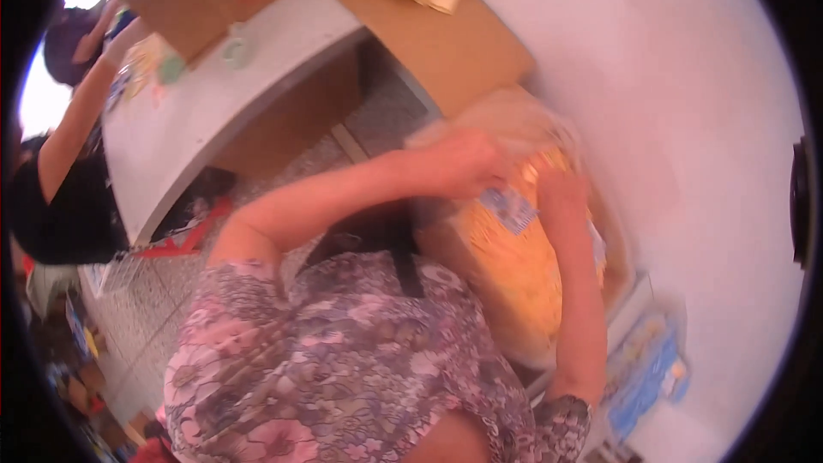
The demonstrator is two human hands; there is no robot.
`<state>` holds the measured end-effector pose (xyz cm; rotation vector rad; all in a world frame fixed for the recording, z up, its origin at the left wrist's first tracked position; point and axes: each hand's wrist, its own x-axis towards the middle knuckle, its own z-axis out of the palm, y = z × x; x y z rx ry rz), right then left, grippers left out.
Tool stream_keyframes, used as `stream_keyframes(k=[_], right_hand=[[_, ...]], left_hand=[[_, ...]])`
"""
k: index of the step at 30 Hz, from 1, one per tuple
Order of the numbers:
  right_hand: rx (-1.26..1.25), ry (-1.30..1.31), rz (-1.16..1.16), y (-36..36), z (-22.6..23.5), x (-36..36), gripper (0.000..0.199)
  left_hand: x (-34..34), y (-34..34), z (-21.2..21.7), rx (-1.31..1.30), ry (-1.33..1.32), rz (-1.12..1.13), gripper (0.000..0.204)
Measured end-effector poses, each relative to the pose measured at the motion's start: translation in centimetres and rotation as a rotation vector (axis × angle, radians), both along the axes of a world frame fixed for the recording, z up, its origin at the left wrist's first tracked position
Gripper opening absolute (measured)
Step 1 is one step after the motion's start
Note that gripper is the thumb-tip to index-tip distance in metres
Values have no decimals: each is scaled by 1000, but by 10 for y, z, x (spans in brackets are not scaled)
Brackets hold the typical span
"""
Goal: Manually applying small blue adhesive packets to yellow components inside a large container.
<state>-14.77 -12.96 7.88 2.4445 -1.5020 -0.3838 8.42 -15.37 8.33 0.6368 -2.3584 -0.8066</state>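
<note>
both hands, the left hand (467, 163) and right hand (561, 193), press flat and open on one orange plastic bag (506, 249). one cardboard box (480, 120) holds it.

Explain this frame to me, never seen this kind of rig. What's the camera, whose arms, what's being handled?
There is no machine here: a person wears a wide fisheye camera on the head, looking down, so straight edges curve near the rim. The flowery patterned top and bare forearms are the wearer's own. The left hand and right hand both rest on a large clear plastic bag of yellow-orange pieces sitting in a brown cardboard box with its flaps open. The picture is blurred, so the exact grip is unclear. A white table stands behind, and another person's arm reaches over it at far left.
</note>
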Motion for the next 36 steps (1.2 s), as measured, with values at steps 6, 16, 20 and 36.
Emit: stream_keyframes(k=[6, 16, 20, 36], right_hand=[[81, -158, 69, 39, 51, 29, 3], [477, -1130, -383, 63, 79, -21, 23], [269, -1612, -551, 87, 42, -19, 30], [-193, -733, -682, 204, -22, -54, 16]], left_hand=[[-37, 10, 3, 121, 11, -209, 4], [-60, 32, -17, 402, 247, -283, 6], [-70, 47, -20, 483, 326, -300, 6], [-99, 65, -26, 927, 347, -347, 7]])
